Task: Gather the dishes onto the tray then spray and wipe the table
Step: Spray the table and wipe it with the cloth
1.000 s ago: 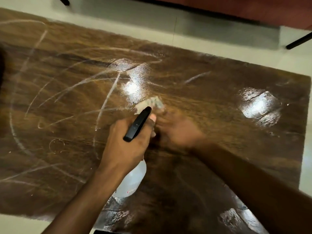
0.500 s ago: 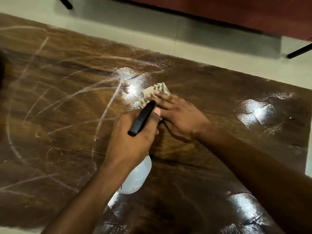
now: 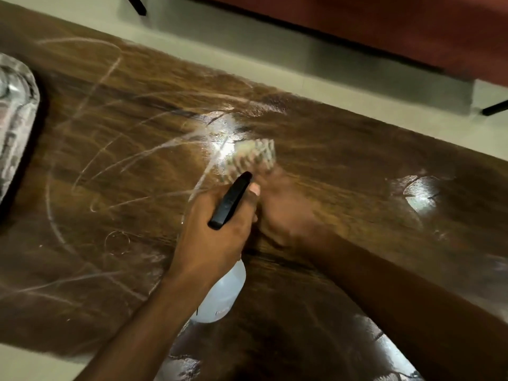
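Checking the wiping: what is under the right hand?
A checked cloth sticks out beyond the blurred right hand, pressed on the wet table. The rest of the cloth and the table beneath the palm are covered. The left hand holds a spray bottle beside it.

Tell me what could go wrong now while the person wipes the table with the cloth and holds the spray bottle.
1. The left hand holds the spray bottle right beside the right hand, which is blurred on the cloth; they may bump.
2. White streaks remain on the table to the left, so that side may stay dirty.
3. The tray sits at the left edge; a wide stroke could hit it.
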`<state>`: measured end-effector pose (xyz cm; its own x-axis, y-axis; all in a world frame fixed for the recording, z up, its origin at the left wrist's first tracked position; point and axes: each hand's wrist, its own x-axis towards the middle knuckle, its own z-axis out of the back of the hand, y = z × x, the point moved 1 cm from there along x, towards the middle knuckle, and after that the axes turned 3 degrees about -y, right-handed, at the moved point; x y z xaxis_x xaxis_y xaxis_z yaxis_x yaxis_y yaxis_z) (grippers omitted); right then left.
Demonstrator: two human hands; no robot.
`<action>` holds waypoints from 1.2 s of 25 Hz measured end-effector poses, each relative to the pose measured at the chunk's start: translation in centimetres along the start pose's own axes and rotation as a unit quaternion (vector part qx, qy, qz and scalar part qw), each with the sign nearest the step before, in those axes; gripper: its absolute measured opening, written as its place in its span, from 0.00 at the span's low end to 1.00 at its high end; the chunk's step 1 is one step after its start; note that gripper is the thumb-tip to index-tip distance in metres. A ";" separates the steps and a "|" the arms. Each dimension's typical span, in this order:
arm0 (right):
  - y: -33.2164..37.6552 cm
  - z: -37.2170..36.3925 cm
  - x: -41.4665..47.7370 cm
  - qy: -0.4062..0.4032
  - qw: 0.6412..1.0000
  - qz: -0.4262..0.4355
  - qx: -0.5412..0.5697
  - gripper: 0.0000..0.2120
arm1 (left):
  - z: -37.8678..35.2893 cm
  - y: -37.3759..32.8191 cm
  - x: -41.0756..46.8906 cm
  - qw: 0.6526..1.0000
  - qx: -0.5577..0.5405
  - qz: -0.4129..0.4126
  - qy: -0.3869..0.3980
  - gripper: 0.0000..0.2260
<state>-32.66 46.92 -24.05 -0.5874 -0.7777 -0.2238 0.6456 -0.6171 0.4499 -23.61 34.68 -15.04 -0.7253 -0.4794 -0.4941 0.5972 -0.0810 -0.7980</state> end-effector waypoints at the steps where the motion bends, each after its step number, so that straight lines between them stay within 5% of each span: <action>1: 1.3 -0.6 -1.1 0.051 0.992 0.118 -0.014 0.11 | 0.4 0.1 -0.2 1.000 -0.007 0.004 -0.004 0.21; 3: 0.3 -0.1 -1.4 0.068 0.950 0.304 -0.031 0.19 | 1.3 0.1 -0.6 1.000 -0.013 0.003 -0.006 0.22; 5: -3.2 0.8 -0.3 0.056 0.948 0.306 -0.071 0.28 | 2.2 0.5 -0.9 1.000 0.006 0.005 -0.005 0.25; 8: -7.9 3.0 1.1 -0.074 0.995 -0.020 -0.063 0.32 | 3.5 1.3 -0.9 1.000 0.000 0.003 -0.011 0.24; 10: -6.9 3.1 2.0 -0.184 0.957 -0.222 0.007 0.34 | 4.0 1.6 -1.1 1.000 -0.010 0.001 -0.006 0.21; 12: -2.4 1.1 2.5 -0.187 0.948 -0.253 0.040 0.35 | 4.6 2.2 -1.1 1.000 -0.011 0.000 -0.002 0.21; 15: 5.3 -2.6 0.6 -0.058 0.996 0.068 0.012 0.29 | 5.6 3.0 -1.1 1.000 -0.002 -0.001 -0.013 0.24; 17: 5.4 -2.3 0.9 0.002 0.944 0.328 -0.039 0.22 | 6.2 3.2 -1.0 1.000 -0.004 0.001 -0.021 0.26; 18: 3.9 -1.6 2.4 0.021 0.926 0.371 -0.067 0.22 | 6.6 3.4 -0.8 1.000 -0.003 -0.001 -0.021 0.27; 20: 0.0 0.2 5.9 0.010 0.961 0.258 -0.102 0.31 | 7.4 3.7 -0.8 1.000 -0.006 -0.003 -0.019 0.26; 22: -3.2 2.9 8.9 -0.068 0.996 -0.021 -0.054 0.33 | 8.0 3.9 -0.6 1.000 -0.007 -0.005 -0.022 0.24; 25: -2.4 4.0 11.7 -0.189 0.931 -0.307 0.064 0.35 | 8.4 3.6 0.3 0.999 -0.022 -0.010 -0.030 0.20; 27: 0.3 2.5 12.5 -0.151 0.967 -0.198 0.046 0.35 | 8.7 2.8 1.1 0.999 -0.026 -0.024 -0.032 0.19; 28: 1.2 1.1 11.9 -0.081 0.996 -0.032 -0.004 0.34 | 8.7 2.4 1.4 0.999 -0.021 -0.032 -0.035 0.19; 30: 0.9 0.6 10.6 0.059 0.968 0.227 -0.090 0.34 | 8.9 1.9 1.9 0.998 -0.023 -0.030 -0.045 0.17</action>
<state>-38.64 38.19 -25.47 -0.1705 -0.9755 -0.1393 0.9048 -0.2110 0.3698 -20.86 25.80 -14.41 -0.7238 -0.5517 -0.4144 0.5363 -0.0721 -0.8409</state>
